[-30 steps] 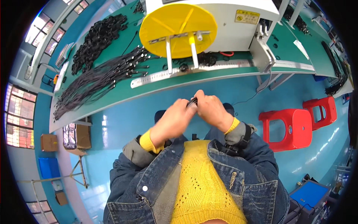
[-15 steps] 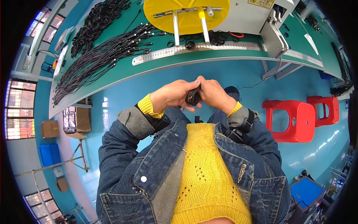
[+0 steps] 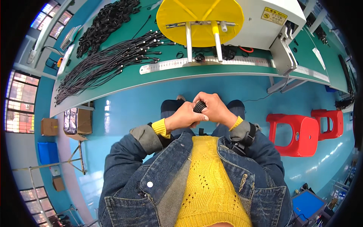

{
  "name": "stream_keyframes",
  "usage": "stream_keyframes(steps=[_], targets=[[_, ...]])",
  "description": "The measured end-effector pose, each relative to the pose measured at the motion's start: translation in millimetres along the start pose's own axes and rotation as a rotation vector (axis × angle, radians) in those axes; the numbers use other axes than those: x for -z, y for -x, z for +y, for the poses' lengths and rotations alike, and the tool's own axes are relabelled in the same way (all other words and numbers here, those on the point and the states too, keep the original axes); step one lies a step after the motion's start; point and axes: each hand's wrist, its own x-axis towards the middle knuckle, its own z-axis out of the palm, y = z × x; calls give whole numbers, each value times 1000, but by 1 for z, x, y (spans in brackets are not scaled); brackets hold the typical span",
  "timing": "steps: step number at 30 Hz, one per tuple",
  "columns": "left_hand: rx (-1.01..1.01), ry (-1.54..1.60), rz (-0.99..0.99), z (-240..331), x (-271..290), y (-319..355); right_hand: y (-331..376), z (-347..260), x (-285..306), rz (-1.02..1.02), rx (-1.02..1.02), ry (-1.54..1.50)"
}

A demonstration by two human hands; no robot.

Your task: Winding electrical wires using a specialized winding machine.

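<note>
Between my two hands, above my lap, is a small coil of black cable (image 3: 199,107), its wound loops showing side by side. My left hand (image 3: 184,116) is closed round the coil from the left. From the right, my right hand (image 3: 216,107) wraps over it, the fingers mostly hidden against the other hand. On the green table (image 3: 124,81) in front, a spread bundle of black cables (image 3: 102,62) lies at the left, with several pale connector ends. A heap of coiled black cables (image 3: 109,22) sits behind it.
A white machine with a yellow disc (image 3: 200,15) and metal rods overhangs the table's front. Along the edge lies a steel ruler (image 3: 170,66). Red stools (image 3: 298,134) stand at the right, a cardboard box (image 3: 81,123) at the left.
Both hands have come down slightly and closed more round the coil. The coil has turned, so its loops now show edge-on between the hands. My view has shifted a little.
</note>
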Motion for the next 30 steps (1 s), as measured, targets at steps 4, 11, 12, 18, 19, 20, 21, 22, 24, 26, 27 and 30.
stream_keyframes(steps=[4,11,12,18,19,20,21,22,24,26,27,30], targets=[[75,154,49,-7,7,8,-16,18,-15,10,25,66],[226,217,18,-19,45,12,-48,6,-20,-132,27,220],[195,298,63,-24,48,13,-52,0,-20,-154,26,226],[-115,730,264,-24,55,30,-93,3,30,406,176,467],[-118,737,262,-25,56,31,-97,7,38,508,142,508],[-137,706,252,-25,56,32,-100,10,45,609,112,548],[-156,676,243,-25,57,33,-105,13,48,603,116,552],[-171,643,232,-25,57,34,-107,15,48,586,101,580],[-166,617,221,-24,54,30,-111,14,49,552,72,632],[-151,556,200,-20,49,25,-124,14,39,494,-56,724],[-147,557,199,-20,45,23,-131,8,30,436,-189,812],[-190,544,141,-14,39,15,-143,22,27,399,-346,927]])
